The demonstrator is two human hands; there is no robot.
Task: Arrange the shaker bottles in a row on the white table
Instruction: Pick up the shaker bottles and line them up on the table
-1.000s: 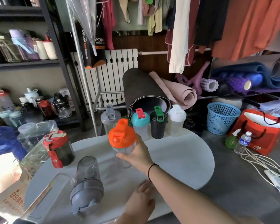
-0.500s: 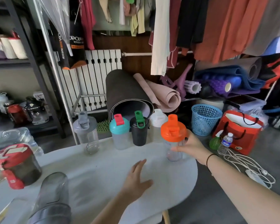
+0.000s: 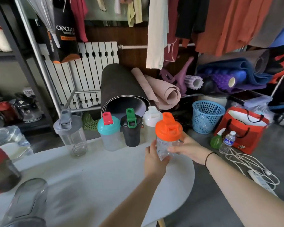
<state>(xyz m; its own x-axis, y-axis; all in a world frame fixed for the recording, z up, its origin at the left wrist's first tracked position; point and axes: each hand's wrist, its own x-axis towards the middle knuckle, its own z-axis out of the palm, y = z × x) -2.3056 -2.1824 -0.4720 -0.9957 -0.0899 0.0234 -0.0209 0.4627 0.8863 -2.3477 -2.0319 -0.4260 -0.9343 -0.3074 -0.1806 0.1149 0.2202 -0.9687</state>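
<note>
Apparently the orange-lidded shaker bottle (image 3: pixel 168 138) is empty and light, its clear plastic body smooth, so both the left hand (image 3: pixel 154 159) and right hand (image 3: pixel 189 149) keep their grip clamped around its body, under the lid.

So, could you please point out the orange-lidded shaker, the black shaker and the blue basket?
orange-lidded shaker (image 3: pixel 168 129): head view, on its lid.
black shaker (image 3: pixel 131 137): head view, on its body.
blue basket (image 3: pixel 206 118): head view, on its wall.

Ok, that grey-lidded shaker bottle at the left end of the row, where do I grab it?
Grip the grey-lidded shaker bottle round its clear mid-body, coming from the front or its open left side. It stands upright, the lid's loop and spout look awkward to pinch, and the teal-lidded shaker bottle stands to its right.
</note>
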